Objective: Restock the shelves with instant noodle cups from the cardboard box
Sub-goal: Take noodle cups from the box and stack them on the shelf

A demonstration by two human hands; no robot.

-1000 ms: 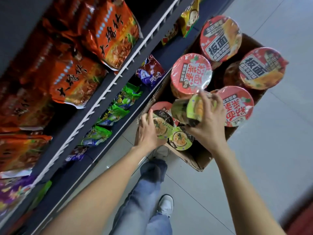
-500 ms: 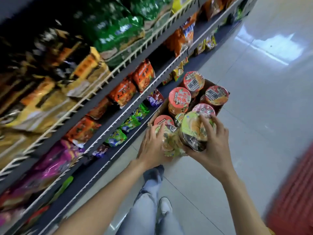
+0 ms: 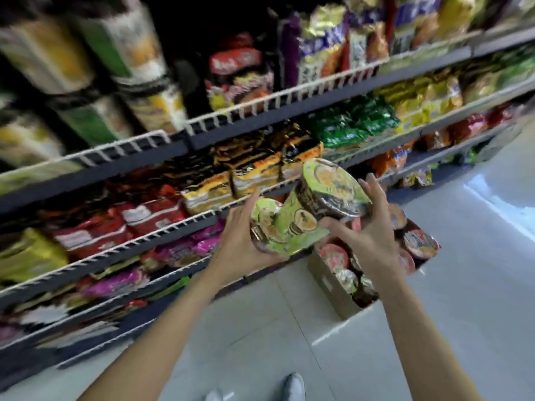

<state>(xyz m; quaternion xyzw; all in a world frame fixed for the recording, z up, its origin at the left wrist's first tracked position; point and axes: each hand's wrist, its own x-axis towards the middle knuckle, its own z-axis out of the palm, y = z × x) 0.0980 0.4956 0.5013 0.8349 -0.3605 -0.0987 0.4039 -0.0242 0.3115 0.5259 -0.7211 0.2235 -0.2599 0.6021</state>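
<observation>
Up above the cardboard box [image 3: 333, 287] now, both green noodle cups are out and in the air; a second ago they were only just leaving it. Left hand [image 3: 240, 241] is wrapped round the lower cup [image 3: 278, 230], right hand [image 3: 362, 233] is clamped on the upper cup [image 3: 333, 186], cups touching. View has swung up to the shelves [image 3: 289, 96], so I'd guess shelving comes next. Red-lidded cups remain in the box.

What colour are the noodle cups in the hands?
Lime green noodle cups with dark bands near the lids, seen in the head view.
</observation>
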